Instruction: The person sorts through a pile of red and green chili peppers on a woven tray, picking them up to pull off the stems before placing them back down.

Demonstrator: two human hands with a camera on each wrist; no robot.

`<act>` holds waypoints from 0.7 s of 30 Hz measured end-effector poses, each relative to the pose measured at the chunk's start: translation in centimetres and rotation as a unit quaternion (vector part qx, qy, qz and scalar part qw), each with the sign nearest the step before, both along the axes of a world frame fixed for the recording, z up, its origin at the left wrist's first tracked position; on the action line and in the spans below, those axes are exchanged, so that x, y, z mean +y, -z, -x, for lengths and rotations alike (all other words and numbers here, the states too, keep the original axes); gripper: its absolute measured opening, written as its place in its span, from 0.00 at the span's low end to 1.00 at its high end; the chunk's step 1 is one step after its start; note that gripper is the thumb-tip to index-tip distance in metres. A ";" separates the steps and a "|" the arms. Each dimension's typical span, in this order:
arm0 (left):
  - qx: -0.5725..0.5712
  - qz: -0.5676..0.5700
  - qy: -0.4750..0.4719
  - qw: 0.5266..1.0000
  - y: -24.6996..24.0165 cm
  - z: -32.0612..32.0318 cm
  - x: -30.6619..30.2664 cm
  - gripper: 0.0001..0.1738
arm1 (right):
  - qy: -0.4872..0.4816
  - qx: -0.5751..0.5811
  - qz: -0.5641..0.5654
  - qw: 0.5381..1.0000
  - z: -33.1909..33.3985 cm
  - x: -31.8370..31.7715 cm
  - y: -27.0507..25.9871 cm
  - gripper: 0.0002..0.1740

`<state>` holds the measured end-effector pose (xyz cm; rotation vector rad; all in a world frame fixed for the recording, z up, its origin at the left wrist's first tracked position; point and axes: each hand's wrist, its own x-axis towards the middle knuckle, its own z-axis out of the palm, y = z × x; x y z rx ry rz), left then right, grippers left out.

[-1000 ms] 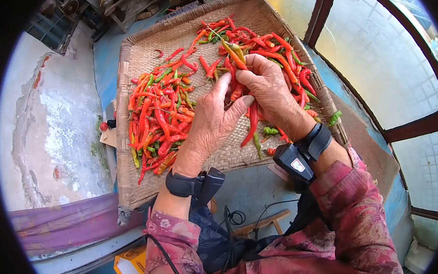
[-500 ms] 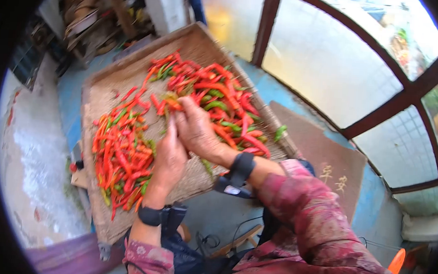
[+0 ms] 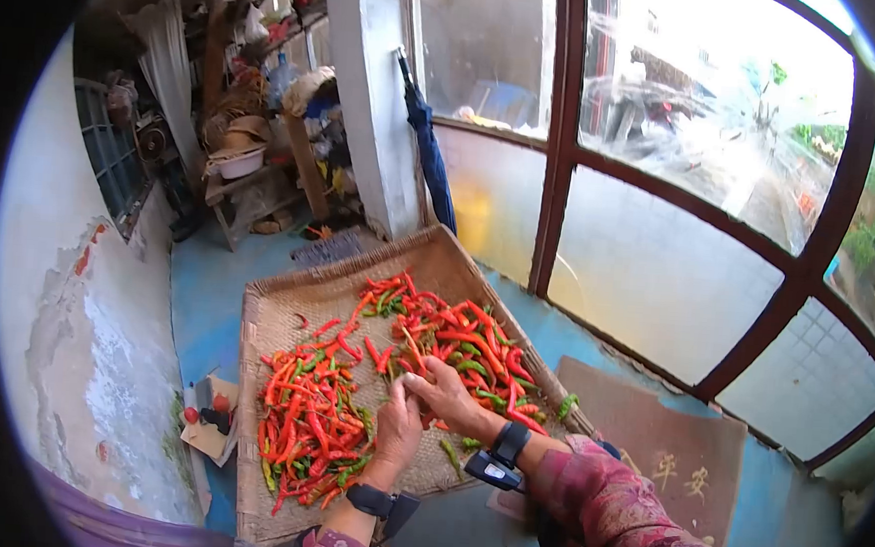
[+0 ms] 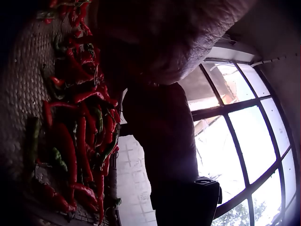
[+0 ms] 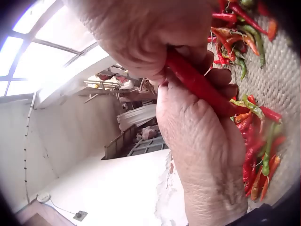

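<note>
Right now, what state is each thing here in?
Right hand, gripping a red pepper
Left hand, touching the right; grip unclear
Loose peppers, heaped, mostly red, some green
Basket, partly covered with peppers
Umbrella, folded
Wall, paint peeling
Window, cannot tell if shut

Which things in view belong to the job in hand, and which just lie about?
Seemingly in the job:
left hand
right hand
held red pepper
left pepper pile
right pepper pile
woven tray

Seemingly just about:
blue umbrella
brown mat
pale basin
</note>
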<state>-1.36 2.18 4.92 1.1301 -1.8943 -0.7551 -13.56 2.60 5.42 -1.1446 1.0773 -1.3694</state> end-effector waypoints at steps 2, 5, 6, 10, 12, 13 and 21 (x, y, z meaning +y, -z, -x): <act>0.026 0.000 0.023 0.999 -1.4 0.2 0.5 0.17 | -0.006 0.073 0.042 0.996 0.4 -0.3 0.6 0.17; -0.046 0.022 0.032 0.998 -0.4 -0.7 -0.2 0.17 | 0.019 0.155 0.100 0.983 0.5 -0.6 0.9 0.17; -0.017 0.004 0.044 0.999 -0.6 -0.9 -0.3 0.16 | 0.035 0.147 0.095 0.984 0.2 -0.3 0.3 0.17; -0.010 -0.037 -0.033 0.999 -0.9 -2.5 -1.1 0.12 | 0.005 0.034 0.065 0.997 0.1 0.5 -1.8 0.18; -0.047 0.071 -0.123 0.989 0.0 -5.2 -3.2 0.13 | 0.019 -0.009 0.065 0.998 0.9 0.1 -2.3 0.15; -0.068 0.077 -0.166 0.981 -1.1 -6.6 -3.3 0.12 | 0.025 -0.032 0.075 0.996 1.4 -0.1 -2.5 0.15; -0.279 0.342 -0.310 0.842 -4.6 -9.9 -1.8 0.16 | 0.030 -0.098 0.035 0.994 2.6 0.5 -4.1 0.15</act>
